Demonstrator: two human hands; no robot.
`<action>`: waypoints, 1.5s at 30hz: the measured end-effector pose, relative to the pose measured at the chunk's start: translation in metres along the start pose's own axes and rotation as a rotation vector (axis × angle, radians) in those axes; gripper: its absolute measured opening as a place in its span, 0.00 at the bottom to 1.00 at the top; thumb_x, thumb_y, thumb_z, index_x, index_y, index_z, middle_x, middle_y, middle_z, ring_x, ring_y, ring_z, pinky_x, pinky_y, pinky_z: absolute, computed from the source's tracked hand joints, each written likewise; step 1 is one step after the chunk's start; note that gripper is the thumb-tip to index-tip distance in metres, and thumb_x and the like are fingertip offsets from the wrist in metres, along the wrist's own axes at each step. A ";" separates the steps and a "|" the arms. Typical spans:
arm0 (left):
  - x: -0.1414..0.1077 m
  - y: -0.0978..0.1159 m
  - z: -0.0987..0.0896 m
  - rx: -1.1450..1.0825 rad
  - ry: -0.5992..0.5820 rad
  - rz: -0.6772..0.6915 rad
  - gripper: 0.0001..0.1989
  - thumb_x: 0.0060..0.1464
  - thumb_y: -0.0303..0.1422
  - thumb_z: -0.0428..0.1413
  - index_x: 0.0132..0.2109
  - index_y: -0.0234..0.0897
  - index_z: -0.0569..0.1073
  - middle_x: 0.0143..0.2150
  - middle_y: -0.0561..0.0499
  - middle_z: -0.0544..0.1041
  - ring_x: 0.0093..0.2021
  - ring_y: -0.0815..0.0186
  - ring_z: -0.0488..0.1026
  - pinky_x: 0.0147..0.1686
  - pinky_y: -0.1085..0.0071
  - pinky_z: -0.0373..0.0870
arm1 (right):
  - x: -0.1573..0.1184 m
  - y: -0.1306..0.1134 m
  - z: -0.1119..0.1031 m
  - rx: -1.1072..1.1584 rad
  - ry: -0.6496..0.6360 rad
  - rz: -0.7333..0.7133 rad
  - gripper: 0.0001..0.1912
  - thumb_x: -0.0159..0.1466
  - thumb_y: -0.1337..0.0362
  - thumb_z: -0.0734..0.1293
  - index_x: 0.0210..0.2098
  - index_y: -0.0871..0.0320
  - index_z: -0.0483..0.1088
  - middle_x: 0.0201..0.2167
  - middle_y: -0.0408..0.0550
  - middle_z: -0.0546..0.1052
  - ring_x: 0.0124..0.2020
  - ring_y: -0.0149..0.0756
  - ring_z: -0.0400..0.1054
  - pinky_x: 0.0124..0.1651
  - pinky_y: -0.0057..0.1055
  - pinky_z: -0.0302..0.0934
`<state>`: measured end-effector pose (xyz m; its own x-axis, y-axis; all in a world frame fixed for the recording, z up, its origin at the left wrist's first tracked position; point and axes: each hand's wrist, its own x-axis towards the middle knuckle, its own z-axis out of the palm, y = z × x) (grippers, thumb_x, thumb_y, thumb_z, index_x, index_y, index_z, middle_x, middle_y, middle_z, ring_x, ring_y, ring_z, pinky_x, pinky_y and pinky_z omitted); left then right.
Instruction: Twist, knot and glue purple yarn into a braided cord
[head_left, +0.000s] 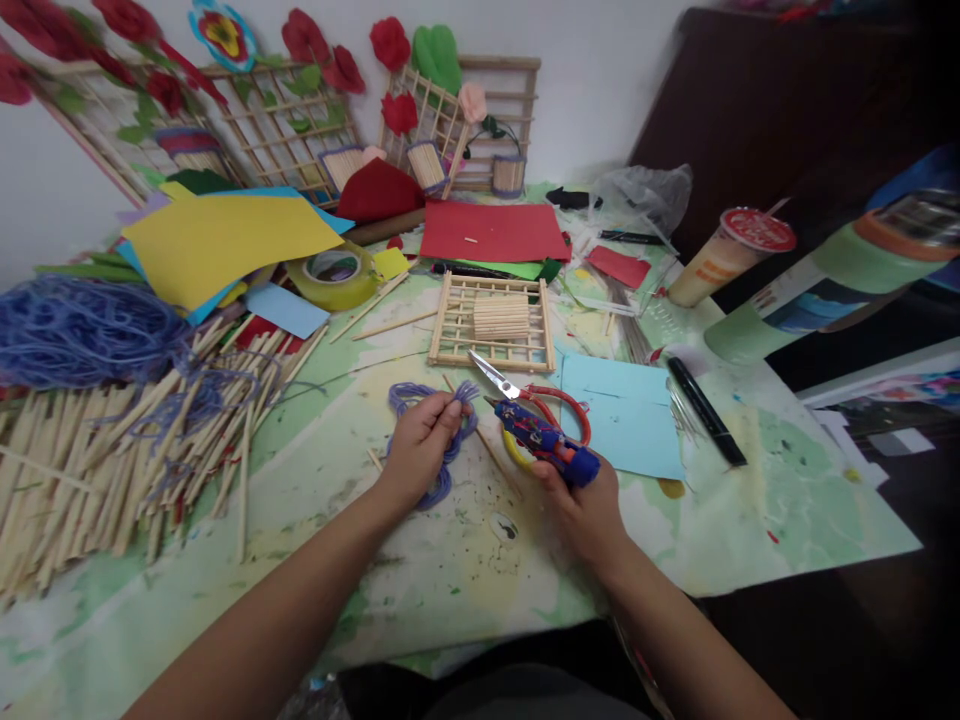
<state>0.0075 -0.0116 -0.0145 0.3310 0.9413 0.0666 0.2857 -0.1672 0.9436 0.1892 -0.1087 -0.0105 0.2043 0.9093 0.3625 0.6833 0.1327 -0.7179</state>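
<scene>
Pinching purple yarn (pixel 437 490) in left grip (pixel 425 440).

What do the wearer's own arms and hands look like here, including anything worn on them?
The left hand and right hand are ungloved. Both forearms are bare, with no sleeve, watch or bracelet showing. Dark clothing appears at the bottom edge.

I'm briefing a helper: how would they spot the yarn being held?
On the stained table, find the left hand, near the middle. It pinches a looped bunch of purple yarn, much smaller than the tangled yarn heap at the table's left.
</scene>
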 end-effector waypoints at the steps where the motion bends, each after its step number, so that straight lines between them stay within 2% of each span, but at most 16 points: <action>1: 0.000 0.000 0.000 0.014 0.000 0.008 0.16 0.61 0.41 0.47 0.36 0.35 0.73 0.22 0.55 0.63 0.22 0.70 0.61 0.23 0.74 0.58 | 0.000 0.000 0.000 0.004 -0.005 -0.005 0.19 0.63 0.52 0.61 0.24 0.59 0.67 0.18 0.43 0.68 0.20 0.31 0.61 0.24 0.26 0.52; 4: 0.001 0.000 0.000 0.176 -0.002 0.088 0.15 0.61 0.39 0.47 0.35 0.35 0.73 0.24 0.53 0.69 0.26 0.68 0.66 0.28 0.73 0.62 | -0.001 -0.001 0.000 0.012 0.006 -0.021 0.18 0.63 0.53 0.62 0.24 0.59 0.68 0.18 0.43 0.69 0.21 0.31 0.62 0.24 0.26 0.52; 9: 0.000 -0.003 0.000 0.507 -0.003 0.279 0.14 0.62 0.35 0.46 0.39 0.34 0.75 0.35 0.47 0.77 0.38 0.63 0.72 0.40 0.68 0.67 | -0.002 -0.001 0.001 0.030 0.051 -0.055 0.17 0.63 0.54 0.62 0.23 0.59 0.65 0.18 0.42 0.67 0.20 0.30 0.60 0.24 0.26 0.52; 14: -0.001 -0.006 0.000 0.683 -0.037 0.343 0.14 0.63 0.34 0.45 0.40 0.34 0.75 0.36 0.46 0.78 0.37 0.62 0.73 0.39 0.67 0.69 | -0.002 -0.001 -0.001 0.052 0.077 -0.093 0.18 0.63 0.54 0.63 0.22 0.58 0.63 0.17 0.41 0.65 0.19 0.29 0.58 0.23 0.26 0.51; 22: -0.001 -0.006 -0.002 0.919 0.008 0.488 0.13 0.62 0.30 0.46 0.43 0.32 0.75 0.36 0.42 0.78 0.38 0.58 0.74 0.40 0.62 0.70 | -0.002 -0.002 0.001 0.022 0.102 -0.205 0.15 0.63 0.55 0.62 0.26 0.58 0.65 0.20 0.43 0.69 0.22 0.32 0.63 0.26 0.27 0.55; 27: -0.003 -0.004 -0.004 0.955 0.076 0.553 0.12 0.61 0.28 0.46 0.44 0.32 0.74 0.37 0.42 0.77 0.39 0.58 0.74 0.39 0.63 0.70 | 0.000 -0.004 0.002 -0.060 0.029 -0.190 0.16 0.63 0.54 0.62 0.25 0.58 0.65 0.20 0.43 0.70 0.21 0.32 0.63 0.25 0.28 0.55; 34: -0.002 -0.004 -0.006 0.986 0.174 0.636 0.11 0.60 0.27 0.48 0.42 0.31 0.74 0.33 0.43 0.77 0.36 0.60 0.74 0.37 0.66 0.70 | -0.002 -0.001 0.000 -0.065 0.036 -0.096 0.17 0.64 0.54 0.61 0.25 0.58 0.67 0.20 0.44 0.71 0.21 0.33 0.64 0.25 0.28 0.55; 37: -0.001 -0.004 -0.007 0.994 0.178 0.640 0.10 0.60 0.27 0.49 0.42 0.31 0.75 0.34 0.43 0.78 0.36 0.60 0.74 0.37 0.66 0.70 | -0.002 -0.001 -0.001 -0.061 0.037 -0.114 0.15 0.64 0.55 0.61 0.26 0.58 0.69 0.20 0.44 0.71 0.22 0.33 0.64 0.26 0.28 0.55; 41: -0.001 -0.004 -0.008 0.989 0.158 0.617 0.11 0.60 0.27 0.48 0.42 0.31 0.75 0.35 0.43 0.78 0.38 0.60 0.74 0.39 0.66 0.70 | -0.001 -0.003 -0.001 -0.083 0.017 -0.138 0.18 0.63 0.53 0.61 0.22 0.58 0.66 0.18 0.44 0.69 0.20 0.32 0.62 0.24 0.27 0.53; 45: -0.001 -0.004 -0.008 0.980 0.155 0.600 0.12 0.60 0.27 0.47 0.43 0.31 0.75 0.35 0.42 0.78 0.38 0.59 0.74 0.39 0.65 0.71 | 0.000 -0.003 0.000 -0.116 0.008 -0.068 0.18 0.63 0.54 0.61 0.24 0.59 0.67 0.18 0.44 0.70 0.20 0.32 0.63 0.24 0.27 0.53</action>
<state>-0.0012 -0.0091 -0.0153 0.5549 0.6483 0.5212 0.7170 -0.6905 0.0955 0.1870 -0.1095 -0.0081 0.1604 0.8965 0.4129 0.7720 0.1467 -0.6185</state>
